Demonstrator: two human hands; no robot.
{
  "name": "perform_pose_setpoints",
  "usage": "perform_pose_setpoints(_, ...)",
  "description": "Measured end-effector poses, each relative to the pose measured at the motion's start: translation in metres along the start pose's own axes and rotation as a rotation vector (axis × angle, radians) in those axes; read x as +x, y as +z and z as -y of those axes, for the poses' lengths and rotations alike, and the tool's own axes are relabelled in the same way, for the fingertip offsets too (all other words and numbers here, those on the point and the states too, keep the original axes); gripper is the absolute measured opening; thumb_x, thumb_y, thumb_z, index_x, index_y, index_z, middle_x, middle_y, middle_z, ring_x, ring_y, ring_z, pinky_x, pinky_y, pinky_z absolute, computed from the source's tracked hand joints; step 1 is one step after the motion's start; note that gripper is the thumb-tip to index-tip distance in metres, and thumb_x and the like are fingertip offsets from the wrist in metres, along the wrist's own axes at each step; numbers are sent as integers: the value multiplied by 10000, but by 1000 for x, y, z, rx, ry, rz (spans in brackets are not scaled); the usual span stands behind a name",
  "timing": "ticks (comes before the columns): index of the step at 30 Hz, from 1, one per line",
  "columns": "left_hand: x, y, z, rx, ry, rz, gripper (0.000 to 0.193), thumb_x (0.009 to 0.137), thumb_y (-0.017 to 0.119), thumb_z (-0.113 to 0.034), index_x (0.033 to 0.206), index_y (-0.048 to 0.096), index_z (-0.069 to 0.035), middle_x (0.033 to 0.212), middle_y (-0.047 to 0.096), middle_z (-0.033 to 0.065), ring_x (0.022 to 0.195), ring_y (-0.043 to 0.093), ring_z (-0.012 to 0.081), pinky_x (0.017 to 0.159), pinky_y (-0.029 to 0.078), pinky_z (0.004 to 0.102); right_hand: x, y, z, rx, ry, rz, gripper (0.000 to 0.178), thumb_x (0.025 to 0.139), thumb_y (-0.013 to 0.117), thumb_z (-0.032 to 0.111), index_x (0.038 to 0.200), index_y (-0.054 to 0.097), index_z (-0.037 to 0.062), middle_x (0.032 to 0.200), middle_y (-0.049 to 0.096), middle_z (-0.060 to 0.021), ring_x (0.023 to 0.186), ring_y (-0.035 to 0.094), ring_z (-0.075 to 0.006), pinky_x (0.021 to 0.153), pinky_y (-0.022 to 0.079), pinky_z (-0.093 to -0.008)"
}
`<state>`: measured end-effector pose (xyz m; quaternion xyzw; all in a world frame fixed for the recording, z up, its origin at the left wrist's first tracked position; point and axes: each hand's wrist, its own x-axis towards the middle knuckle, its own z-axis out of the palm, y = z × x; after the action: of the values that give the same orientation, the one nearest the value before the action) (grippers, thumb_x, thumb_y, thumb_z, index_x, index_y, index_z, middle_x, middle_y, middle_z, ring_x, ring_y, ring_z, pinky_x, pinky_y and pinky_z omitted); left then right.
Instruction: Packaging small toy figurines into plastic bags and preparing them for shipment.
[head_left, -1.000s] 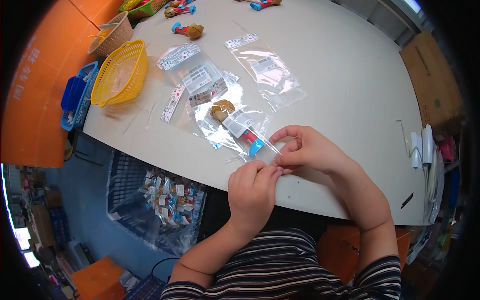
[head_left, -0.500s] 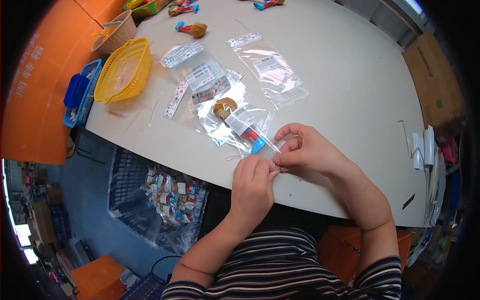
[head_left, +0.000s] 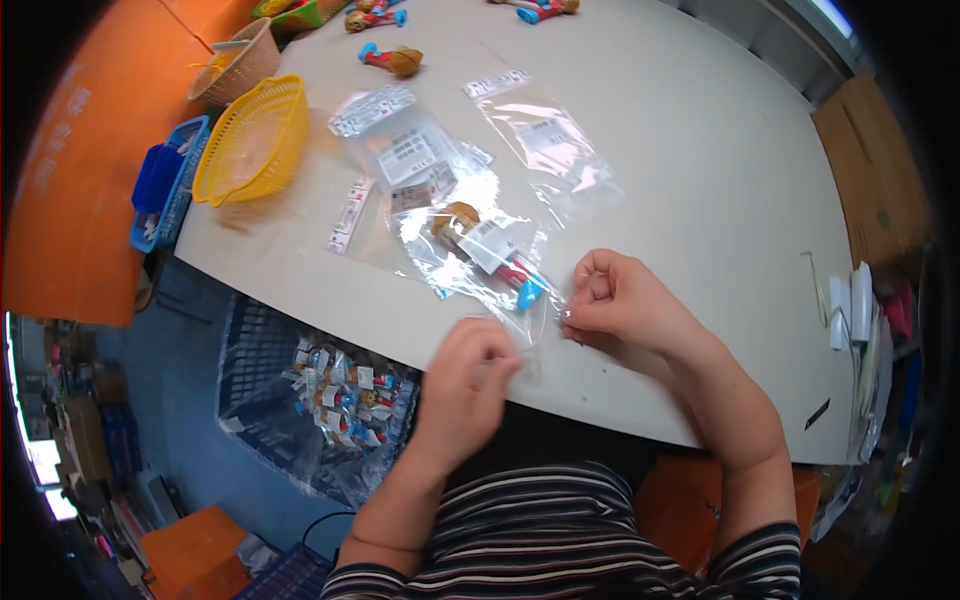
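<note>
1. The person's right hand (head_left: pixel 622 302) has thumb and finger pinched at the lower end of a clear bag (head_left: pixel 488 246), on a pale table (head_left: pixel 710 220).
2. Inside that bag lies a figure (head_left: pixel 527 291) with a brown head, red body and blue base.
3. The left hand (head_left: pixel 465 385), blurred, is curled at the table's near edge, apart from the right; whether it grips anything is unclear.
4. Beyond the filled bag lie stacked packets (head_left: pixel 405 152); a flat clear packet (head_left: pixel 548 140) lies to their right.
5. A yellow basket (head_left: pixel 207 172) stands at the table's left side.
6. Below, a blue crate (head_left: pixel 245 365) holds bagged figures (head_left: pixel 345 397).
</note>
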<state>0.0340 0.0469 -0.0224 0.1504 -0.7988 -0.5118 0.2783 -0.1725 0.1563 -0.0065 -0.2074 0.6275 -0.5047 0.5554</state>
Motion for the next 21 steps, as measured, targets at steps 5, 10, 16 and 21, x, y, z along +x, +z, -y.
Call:
perform_pose_setpoints(5,25,-75,21,-268,-196,-255,98,980,569,-47,889,553,-13,884,555,32,823,504,110,801,414,236,-4,-4,-3,29,6,-22,272,819,707,-45,930,473,37,749,653,-75,709,693,-162,614,556,-275)
perform_pose_setpoints(10,127,-188,51,92,-166,-556,217,990,617,-185,982,651,29,845,614,5,756,549,104,720,454,235,-5,2,-3,4,-12,-21,262,817,715,-48,917,487,32,756,656,-73,714,692,-157,624,562,-272)
perform_pose_setpoints(16,224,-266,107,952,-121,-644,197,845,736,-133,982,699,3,856,696,126,793,652,281,743,517,373,-3,5,-1,4,46,18,241,810,720,-29,935,519,16,760,646,-65,716,683,-139,639,559,-252)
perform_pose_setpoints(21,196,-178,61,1017,391,-635,181,788,767,-121,893,677,-3,1053,636,165,1015,609,344,888,488,412,-6,-1,7,-39,78,35,219,835,734,-17,922,535,13,806,666,-56,733,688,-128,678,566,-243)
